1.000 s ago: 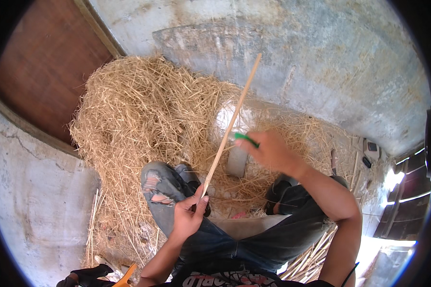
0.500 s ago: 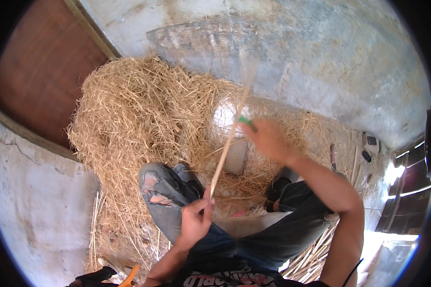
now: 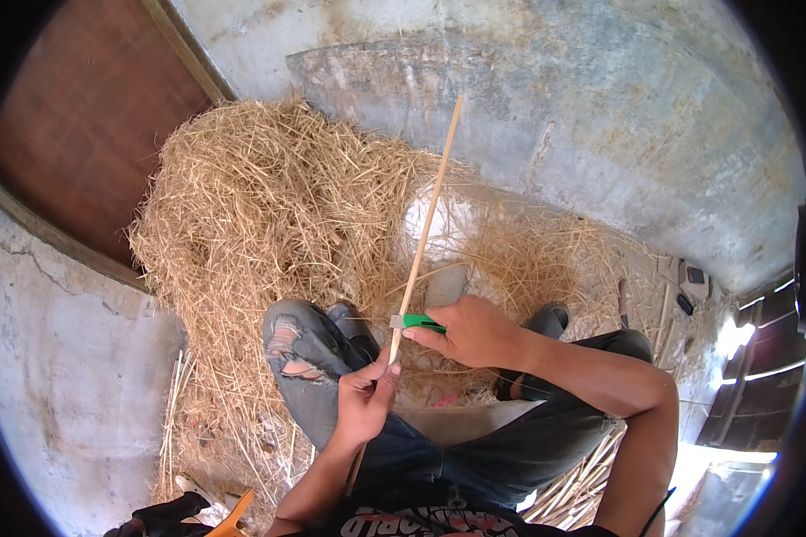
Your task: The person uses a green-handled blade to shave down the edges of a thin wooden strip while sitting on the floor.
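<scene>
Above the lap, left fingers pinch a stick; right fingers grip a green-handled knife.

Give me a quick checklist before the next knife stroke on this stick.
1. Left hand grips the thin stick near its lower end: ok.
2. Right hand holds the green-handled knife: ok.
3. Blade meets the stick: ok.
4. Left thumb close below the blade: not ok.
5. Ripped-jeans knee beside the cut: not ok.
6. Blade sharpness: cannot tell.
</scene>
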Demonstrator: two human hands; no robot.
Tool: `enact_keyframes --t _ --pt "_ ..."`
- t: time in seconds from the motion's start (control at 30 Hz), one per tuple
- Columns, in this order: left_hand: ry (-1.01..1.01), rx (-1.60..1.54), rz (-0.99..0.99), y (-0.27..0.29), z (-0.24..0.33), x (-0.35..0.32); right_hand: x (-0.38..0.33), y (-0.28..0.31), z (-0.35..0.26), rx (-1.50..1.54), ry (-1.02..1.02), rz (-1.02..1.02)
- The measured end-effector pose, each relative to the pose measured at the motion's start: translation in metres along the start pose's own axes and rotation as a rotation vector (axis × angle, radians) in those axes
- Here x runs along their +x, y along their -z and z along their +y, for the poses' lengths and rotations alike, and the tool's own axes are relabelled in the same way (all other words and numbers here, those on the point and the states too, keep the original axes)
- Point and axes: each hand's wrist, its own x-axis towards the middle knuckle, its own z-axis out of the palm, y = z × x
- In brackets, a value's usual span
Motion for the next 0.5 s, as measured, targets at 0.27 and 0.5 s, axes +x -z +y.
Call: enact_keyframes --t 0.27,0.5 --pt "-0.025 0.097 -0.047 0.011 -0.008 0.007 0.016 0.012 0.050 -0.098 -0.066 0.282" --pt "-0.014 0.251 -0.167 0.031 -0.012 -0.039 0.032 0.090 0.178 -0.097 -0.559 0.579"
